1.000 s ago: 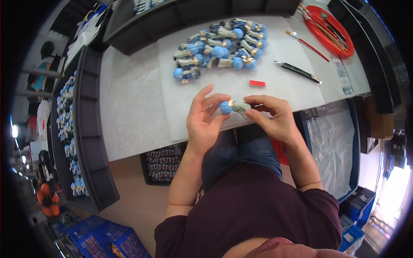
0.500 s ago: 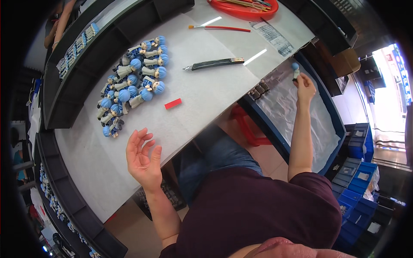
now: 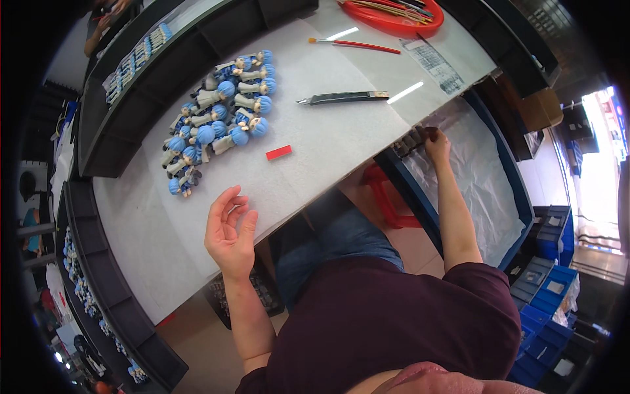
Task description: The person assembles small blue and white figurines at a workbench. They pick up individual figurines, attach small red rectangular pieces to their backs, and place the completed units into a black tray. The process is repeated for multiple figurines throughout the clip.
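My left hand (image 3: 230, 233) hovers palm up over the near edge of the white worktable, empty, its fingers loosely curled and apart. To its upper left lies a cluster of small blue-haired figurines (image 3: 205, 134), mostly on their sides. My right hand (image 3: 438, 150) reaches into a blue tray (image 3: 420, 192) lined with crinkled white sheeting. Its fingers are closed at the end of a row of small dark-looking pieces (image 3: 408, 142). Something dark shows at the fingertips, but I cannot make out what it is.
A red block (image 3: 278, 153), a craft knife (image 3: 348, 98) and a red-handled paintbrush (image 3: 357, 45) lie on the table. A red dish (image 3: 400, 23) holds brushes and sticks. Black racks (image 3: 111, 144) border the table's left side. Beneath the table stands a red stool (image 3: 387, 203).
My right hand has moved left and down from over the tray to the row of pieces. The blue-haired figurine it held no longer shows. The left hand stays open; the view has shifted slightly.
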Demonstrator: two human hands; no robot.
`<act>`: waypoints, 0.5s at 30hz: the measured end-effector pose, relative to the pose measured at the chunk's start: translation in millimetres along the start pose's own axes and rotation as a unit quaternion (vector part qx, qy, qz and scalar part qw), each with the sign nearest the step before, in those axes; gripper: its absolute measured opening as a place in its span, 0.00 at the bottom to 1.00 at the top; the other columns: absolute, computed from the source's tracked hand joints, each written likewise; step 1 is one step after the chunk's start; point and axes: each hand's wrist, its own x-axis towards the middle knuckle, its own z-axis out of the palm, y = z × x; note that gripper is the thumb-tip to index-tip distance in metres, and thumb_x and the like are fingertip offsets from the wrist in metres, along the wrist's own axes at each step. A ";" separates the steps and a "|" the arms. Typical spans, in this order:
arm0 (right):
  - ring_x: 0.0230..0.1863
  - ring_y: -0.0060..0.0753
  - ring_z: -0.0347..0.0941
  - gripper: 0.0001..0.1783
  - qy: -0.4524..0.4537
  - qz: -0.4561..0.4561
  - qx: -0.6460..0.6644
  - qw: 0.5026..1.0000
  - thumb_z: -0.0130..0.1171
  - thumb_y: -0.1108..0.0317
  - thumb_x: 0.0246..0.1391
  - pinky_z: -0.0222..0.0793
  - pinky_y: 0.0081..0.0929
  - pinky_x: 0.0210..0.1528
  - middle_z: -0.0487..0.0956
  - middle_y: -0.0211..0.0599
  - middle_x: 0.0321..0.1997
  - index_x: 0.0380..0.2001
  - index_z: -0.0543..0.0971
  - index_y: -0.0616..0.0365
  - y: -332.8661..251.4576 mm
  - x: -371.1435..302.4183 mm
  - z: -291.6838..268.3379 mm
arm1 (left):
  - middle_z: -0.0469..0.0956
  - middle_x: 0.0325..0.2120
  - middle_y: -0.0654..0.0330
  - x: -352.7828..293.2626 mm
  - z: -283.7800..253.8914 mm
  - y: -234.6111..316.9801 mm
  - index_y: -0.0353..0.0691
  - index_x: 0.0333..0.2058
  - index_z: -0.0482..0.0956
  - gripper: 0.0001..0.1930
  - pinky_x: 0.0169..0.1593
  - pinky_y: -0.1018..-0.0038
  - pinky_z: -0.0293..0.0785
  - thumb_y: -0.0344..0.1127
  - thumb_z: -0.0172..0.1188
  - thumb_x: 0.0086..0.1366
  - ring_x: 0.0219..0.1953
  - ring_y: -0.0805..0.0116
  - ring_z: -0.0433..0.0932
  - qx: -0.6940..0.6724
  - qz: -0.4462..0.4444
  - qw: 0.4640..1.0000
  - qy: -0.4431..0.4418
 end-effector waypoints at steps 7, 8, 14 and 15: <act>0.38 0.33 0.72 0.18 0.214 -0.061 0.035 0.974 0.56 0.69 0.49 0.69 0.26 0.38 0.75 0.41 0.39 0.45 0.72 0.62 -78.3 -5.2 -42.9 | 0.71 0.43 0.57 0.1 -4.5 -5.8 0.31 0.45 0.70 0.18 0.46 0.78 0.70 0.19 0.57 0.53 0.41 0.72 0.72 -0.003 0.010 1.000 -0.010; 0.38 0.30 0.71 0.18 0.264 -0.090 0.105 0.954 0.57 0.70 0.49 0.69 0.24 0.37 0.74 0.40 0.38 0.44 0.71 0.63 -112.3 -9.9 -54.4 | 0.71 0.42 0.58 0.3 -5.6 -3.2 0.31 0.45 0.70 0.18 0.46 0.78 0.70 0.19 0.57 0.53 0.40 0.73 0.72 -0.006 0.011 1.000 -0.010; 0.34 0.21 0.70 0.13 0.057 -0.299 0.359 0.882 0.56 0.80 0.49 0.68 0.17 0.38 0.74 0.34 0.34 0.40 0.73 0.64 -308.2 -64.1 -55.2 | 0.72 0.40 0.60 -0.7 -9.3 -0.5 0.33 0.44 0.72 0.17 0.44 0.78 0.71 0.19 0.57 0.53 0.39 0.74 0.72 -0.022 0.005 1.000 -0.016; 0.35 0.21 0.71 0.14 -0.043 -0.347 0.320 0.880 0.57 0.80 0.47 0.68 0.18 0.37 0.76 0.34 0.33 0.40 0.74 0.61 -332.3 -74.2 -46.4 | 0.72 0.40 0.60 -0.7 -9.9 -2.0 0.33 0.43 0.72 0.17 0.44 0.78 0.71 0.19 0.57 0.53 0.39 0.74 0.72 -0.026 0.009 0.999 -0.016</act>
